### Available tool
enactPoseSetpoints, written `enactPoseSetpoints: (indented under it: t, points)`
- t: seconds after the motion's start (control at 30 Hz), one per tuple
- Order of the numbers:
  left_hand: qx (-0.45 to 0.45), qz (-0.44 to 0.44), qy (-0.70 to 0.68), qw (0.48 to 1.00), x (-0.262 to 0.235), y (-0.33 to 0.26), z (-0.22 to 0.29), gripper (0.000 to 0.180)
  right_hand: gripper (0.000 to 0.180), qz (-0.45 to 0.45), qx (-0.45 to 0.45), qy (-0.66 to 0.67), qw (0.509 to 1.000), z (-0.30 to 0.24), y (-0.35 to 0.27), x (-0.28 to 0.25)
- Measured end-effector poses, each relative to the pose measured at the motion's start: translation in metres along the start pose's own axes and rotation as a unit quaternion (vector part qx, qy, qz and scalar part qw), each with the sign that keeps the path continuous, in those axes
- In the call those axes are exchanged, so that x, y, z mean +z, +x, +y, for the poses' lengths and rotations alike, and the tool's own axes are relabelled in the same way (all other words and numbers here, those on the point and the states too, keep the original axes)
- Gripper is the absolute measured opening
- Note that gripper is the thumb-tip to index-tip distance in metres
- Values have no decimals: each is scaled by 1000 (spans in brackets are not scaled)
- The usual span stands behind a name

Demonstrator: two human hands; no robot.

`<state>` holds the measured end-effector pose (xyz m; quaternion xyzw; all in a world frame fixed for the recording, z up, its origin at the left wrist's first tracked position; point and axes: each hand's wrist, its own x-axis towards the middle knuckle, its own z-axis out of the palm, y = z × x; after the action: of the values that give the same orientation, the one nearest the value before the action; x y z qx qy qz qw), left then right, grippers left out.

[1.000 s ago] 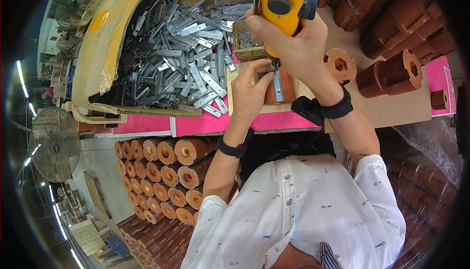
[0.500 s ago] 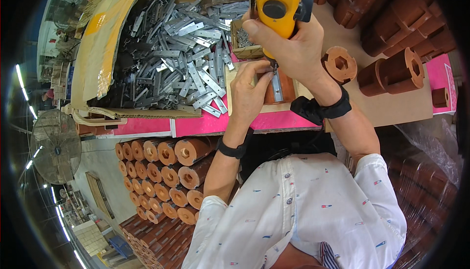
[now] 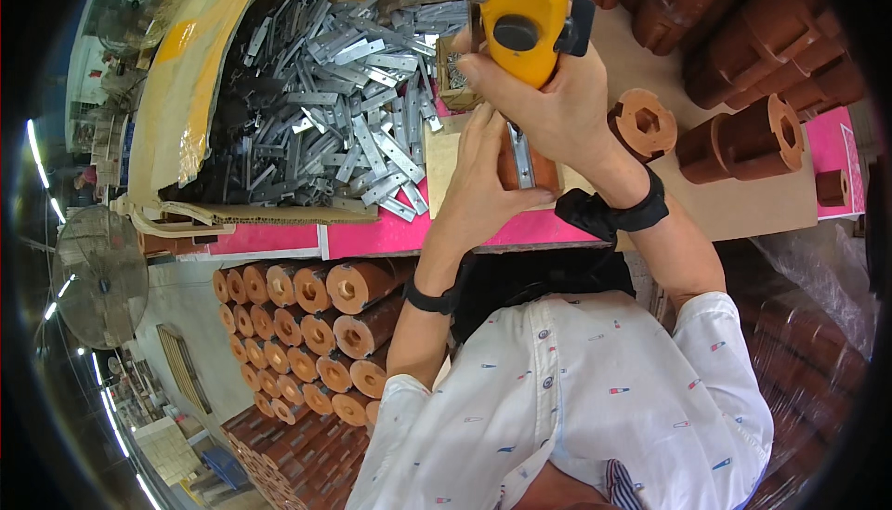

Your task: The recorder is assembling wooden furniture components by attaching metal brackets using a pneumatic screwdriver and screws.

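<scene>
Reddish-brown workpiece (image 3: 546,176), one, lying on a pale board (image 3: 442,150) at the front of the pink-topped table (image 3: 372,241); a metal strip (image 3: 522,159) with screw holes runs lengthwise along its upper face. Left hand (image 3: 485,176), one, closed about the workpiece, fingers along its left side, thumb across its near end; black band (image 3: 432,299) at the wrist. Right hand (image 3: 562,106), one, fingers wrapped round the body of a yellow power tool (image 3: 525,22) with black knobs, held above the workpiece's far end; the tool's tip is hidden by the hand. Loose metal strips (image 3: 344,101), a large heap, in and spilling from an open cardboard box (image 3: 172,111), to the left. Small box (image 3: 458,97), holding small metal pieces, partly covered by the right hand. Hollow brown cylinder (image 3: 643,124), upright, right of the workpiece. Stacked brown cylinders (image 3: 358,287), many, ends outward, below the table edge.
</scene>
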<state>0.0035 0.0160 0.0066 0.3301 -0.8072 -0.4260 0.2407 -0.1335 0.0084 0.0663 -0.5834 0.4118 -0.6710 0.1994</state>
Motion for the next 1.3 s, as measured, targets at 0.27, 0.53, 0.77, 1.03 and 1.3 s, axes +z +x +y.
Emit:
enactPoseSetpoints:
  t: [0.27, 0.53, 0.77, 1.03, 1.3]
  points:
    - [19, 1, 30, 999, 7, 3, -8, 102, 40, -2, -7, 3, 1000, -3, 0, 2]
    - [19, 19, 44, 999, 11, 2, -11, 103, 19, -7, 0, -24, 1000, -11, 1, -2]
    - [29, 34, 54, 998, 13, 3, -9, 103, 20, -7, 10, -20, 1000, -2, -3, -3]
    - [19, 14, 68, 997, 6, 5, -4, 101, 32, -29, 73, 53, 995, 3, 0, -2]
    - [63, -12, 45, 997, -15, 12, -16, 85, 35, 35, 57, 82, 994, -18, 8, -9]
